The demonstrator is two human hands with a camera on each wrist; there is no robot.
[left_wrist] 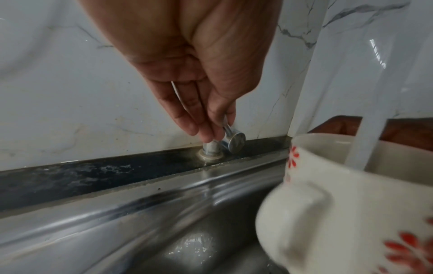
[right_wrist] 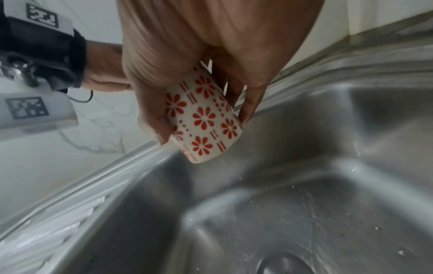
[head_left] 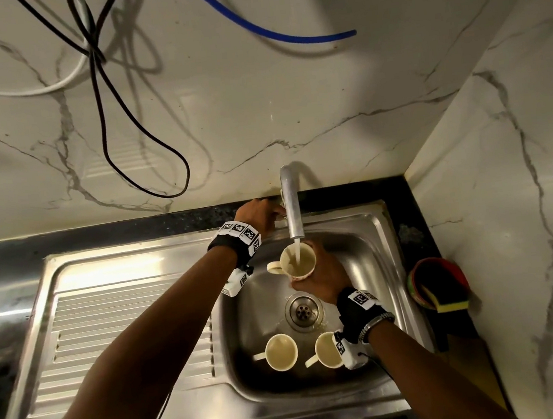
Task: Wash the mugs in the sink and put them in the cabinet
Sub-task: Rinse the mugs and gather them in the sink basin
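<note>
early in the wash: right hand [head_left: 324, 274] wraps the white red-flowered ceramic mug [head_left: 299, 262] under running water; left hand [left_wrist: 199, 89] fingers pinch the steel tap knob [left_wrist: 234, 141]. two cream mugs [head_left: 281, 351] wait in the steel sink [head_left: 367, 233]; nothing shelved.

Black wrist straps [head_left: 231, 245], white tag-printed camera blocks [head_left: 348, 351], metal bracelet [head_left: 376, 323].

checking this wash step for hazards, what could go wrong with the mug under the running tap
The right hand holds the mug by its wet body, not its handle; it could slip and drop onto the two mugs on the sink floor. The stream falls straight into the mug, so it may overflow or splash. The left hand holds the tap handle; opening it further would likely worsen the splashing.
</note>
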